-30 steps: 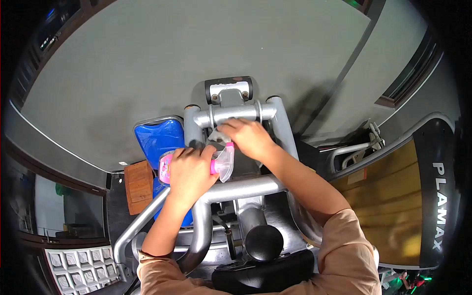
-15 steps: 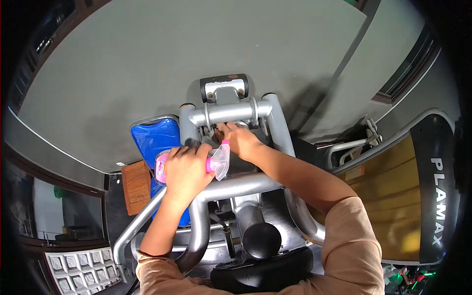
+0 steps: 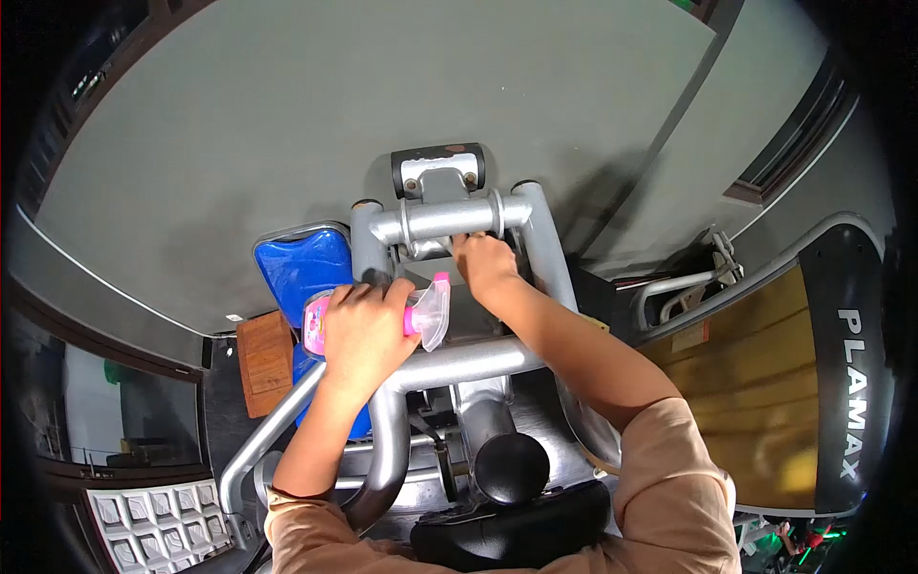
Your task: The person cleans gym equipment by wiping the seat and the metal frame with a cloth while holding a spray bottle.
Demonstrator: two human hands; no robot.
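Observation:
A pink spray bottle point(image 3: 433, 314) with a clear trigger head lies sideways in my left hand point(image 3: 368, 330), whose fingers wrap round its body. That hand is above the left side of the silver machine frame point(image 3: 469, 362). My right hand point(image 3: 488, 268) reaches forward beneath the upper silver crossbar point(image 3: 448, 218), its fingers curled against the parts under the bar. Its fingertips are partly hidden, and I cannot make out what they hold, if anything.
A black padded seat point(image 3: 516, 531) and round black pad point(image 3: 512, 469) are close to my body. A blue folding chair point(image 3: 304, 263) and brown wooden board point(image 3: 265, 365) stand left. The grey wall point(image 3: 382, 86) rises ahead; a PLAMAX panel point(image 3: 841, 383) is at right.
My right hand has shifted to the right along the underside of the crossbar. The left hand and spray bottle stay almost in place.

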